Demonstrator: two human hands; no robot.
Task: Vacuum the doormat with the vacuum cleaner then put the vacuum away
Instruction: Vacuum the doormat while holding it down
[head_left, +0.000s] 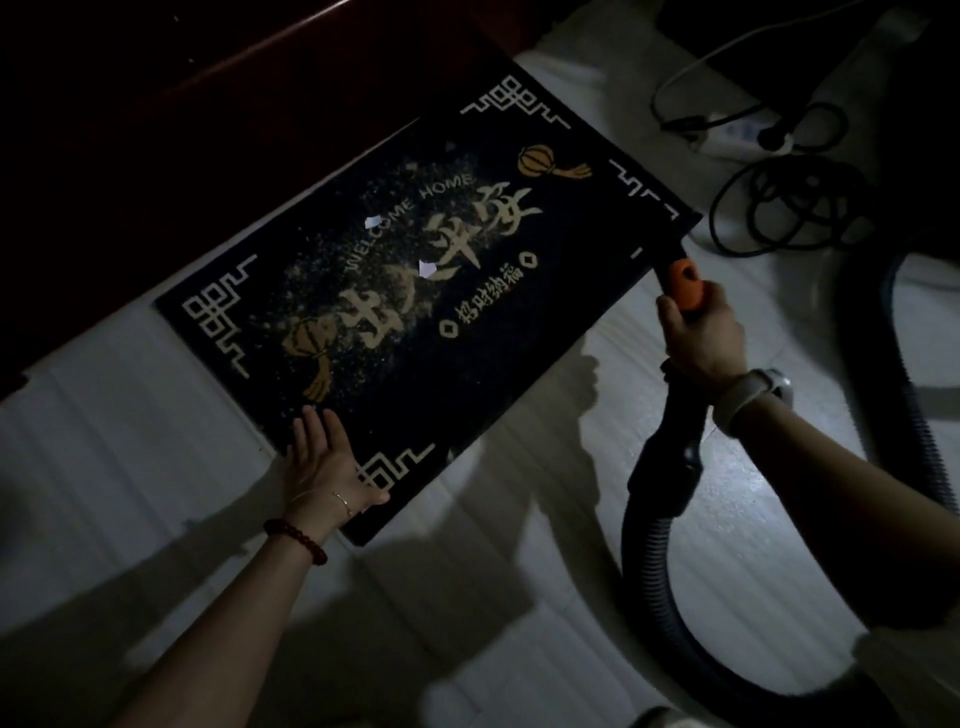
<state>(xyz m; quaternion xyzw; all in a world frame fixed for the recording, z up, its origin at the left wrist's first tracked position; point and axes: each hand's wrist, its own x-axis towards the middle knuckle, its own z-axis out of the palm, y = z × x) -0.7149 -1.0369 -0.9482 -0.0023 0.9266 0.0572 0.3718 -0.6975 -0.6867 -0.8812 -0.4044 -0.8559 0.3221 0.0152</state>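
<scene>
Head view, left hand (322, 467) flat on doormat (545, 332), right hand (698, 338) gripping vacuum handle (683, 278).

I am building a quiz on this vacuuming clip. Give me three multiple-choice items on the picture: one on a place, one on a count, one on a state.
1. Where does the left hand rest?
A. on the doormat's near edge
B. on the hose
C. on the power strip

2. How many white paper scraps lie on the doormat?
A. none
B. two
C. five

3. What is the right hand doing?
A. hanging idle
B. pressing flat on the floor
C. holding the vacuum wand by its orange grip

Key: 1 A, fingers lie straight on the mat by its corner; 2 B, one scrap and another show near the lettering; 3 C, fingers curl round the wand.
</scene>
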